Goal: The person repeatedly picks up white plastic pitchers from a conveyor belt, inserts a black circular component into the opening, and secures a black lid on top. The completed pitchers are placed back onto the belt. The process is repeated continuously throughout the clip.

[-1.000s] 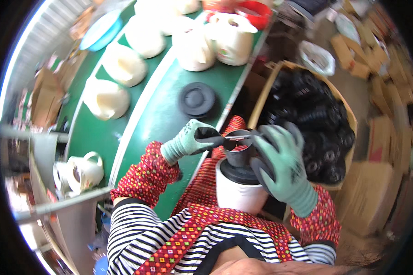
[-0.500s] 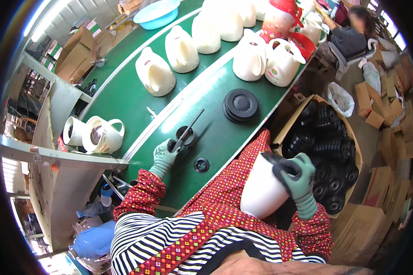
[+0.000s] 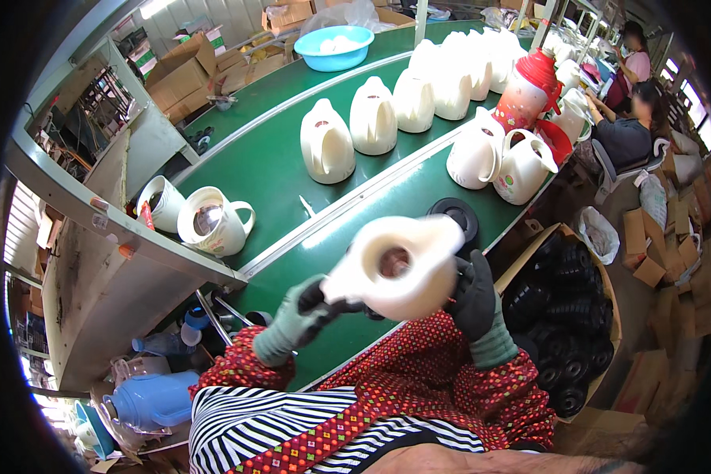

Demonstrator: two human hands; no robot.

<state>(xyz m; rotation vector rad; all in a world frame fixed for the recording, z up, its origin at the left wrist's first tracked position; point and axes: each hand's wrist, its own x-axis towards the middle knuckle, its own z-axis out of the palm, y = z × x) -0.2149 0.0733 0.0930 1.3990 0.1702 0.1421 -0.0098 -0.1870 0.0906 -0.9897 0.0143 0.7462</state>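
Observation:
A white thermos jug body (image 3: 420, 292), slightly smeared by motion, is held up over my lap and the near belt edge, its round mouth tipped toward me. Gloved in green with dark fingers, my right hand (image 3: 478, 304) grips its right side. On the other side my left hand (image 3: 302, 320) has its fingers curled at the jug's lower left projection; its fingertips are partly hidden. Behind the jug, black round discs (image 3: 457, 215) lie stacked on the green belt (image 3: 280, 284), partly covered by it.
White jugs (image 3: 328, 146) stand in a row on the far belt, with a red thermos (image 3: 521, 93) at the right. Two white jugs (image 3: 213, 221) lean at the left by a metal frame (image 3: 142, 237). A carton of black parts (image 3: 561, 316) sits at my right.
The white jug has gone from bottom-up on my lap to mouth-up before me. My left hand has come to it; the dark rod it held no longer shows. My view has shifted.

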